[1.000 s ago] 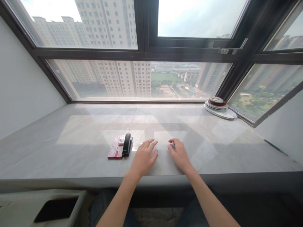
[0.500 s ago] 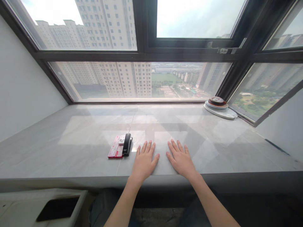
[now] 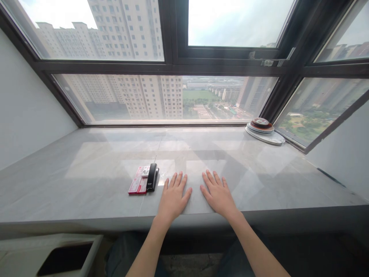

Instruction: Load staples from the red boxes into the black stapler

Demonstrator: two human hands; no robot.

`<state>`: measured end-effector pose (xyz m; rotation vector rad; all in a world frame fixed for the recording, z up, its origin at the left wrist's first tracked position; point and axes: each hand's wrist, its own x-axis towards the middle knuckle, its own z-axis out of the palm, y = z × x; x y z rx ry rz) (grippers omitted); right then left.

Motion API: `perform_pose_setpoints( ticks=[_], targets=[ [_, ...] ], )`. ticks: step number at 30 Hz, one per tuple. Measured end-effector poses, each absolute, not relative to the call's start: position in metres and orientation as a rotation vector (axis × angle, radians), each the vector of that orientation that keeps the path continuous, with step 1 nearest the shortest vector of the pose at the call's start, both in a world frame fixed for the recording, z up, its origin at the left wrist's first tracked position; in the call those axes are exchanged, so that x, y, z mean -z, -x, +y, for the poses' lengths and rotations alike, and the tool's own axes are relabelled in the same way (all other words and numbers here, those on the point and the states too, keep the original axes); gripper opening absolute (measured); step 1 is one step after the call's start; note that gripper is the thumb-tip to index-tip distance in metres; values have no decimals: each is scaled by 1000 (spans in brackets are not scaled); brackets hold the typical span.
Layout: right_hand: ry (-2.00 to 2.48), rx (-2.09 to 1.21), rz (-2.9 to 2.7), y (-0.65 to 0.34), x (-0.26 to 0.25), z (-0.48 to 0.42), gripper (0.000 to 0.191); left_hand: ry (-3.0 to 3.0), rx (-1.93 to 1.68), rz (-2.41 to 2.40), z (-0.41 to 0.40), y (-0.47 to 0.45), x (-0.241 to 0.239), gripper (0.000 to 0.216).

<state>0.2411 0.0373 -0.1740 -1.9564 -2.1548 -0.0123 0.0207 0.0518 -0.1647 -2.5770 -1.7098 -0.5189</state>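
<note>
My left hand (image 3: 173, 196) lies palm down on the grey stone sill (image 3: 95, 184), fingers spread and holding nothing. Likewise flat on the surface, my right hand (image 3: 218, 194) has its fingers apart, a short gap from the left. A black stapler (image 3: 151, 177) rests just left of my left hand and is the thing nearest to it. Against the stapler's left side are small red-and-white boxes (image 3: 137, 186), with a small greyish-white box (image 3: 145, 171) on top. Neither hand touches these things.
A stack of plates (image 3: 261, 129) stands in the far right corner by the dark window frame (image 3: 173, 69). The sill's front edge runs below my wrists. A white unit with a dark opening (image 3: 86, 240) is at the lower left.
The whole view has shifted slightly, so things appear a little farther left. Both hands stay flat in the same place on the sill, and the stapler and boxes have not moved.
</note>
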Motion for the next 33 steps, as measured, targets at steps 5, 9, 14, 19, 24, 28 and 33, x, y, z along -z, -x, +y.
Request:
perform_pose_setpoints(
  ticks=[5, 9, 14, 19, 24, 28, 33],
  targets=[
    [1948, -12, -2148, -241, 174, 37, 60, 2583, 528, -1704, 52, -20, 164, 56],
    [1949, -2, -2148, -241, 175, 37, 60, 2581, 534, -1707, 52, -20, 165, 57],
    [1953, 9, -2145, -241, 174, 37, 60, 2590, 532, -1698, 52, -20, 165, 57],
    [1965, 4, -2142, -240, 172, 37, 60, 2586, 533, -1707, 51, -21, 165, 57],
    [1984, -7, -2143, -240, 172, 36, 60, 2589, 535, -1713, 51, -20, 164, 57],
    [1976, -12, -2140, -240, 171, 36, 59, 2594, 542, -1707, 51, -19, 163, 56],
    [1970, -25, -2135, -239, 168, 36, 58, 2590, 559, -1691, 51, -19, 163, 55]
  ],
)
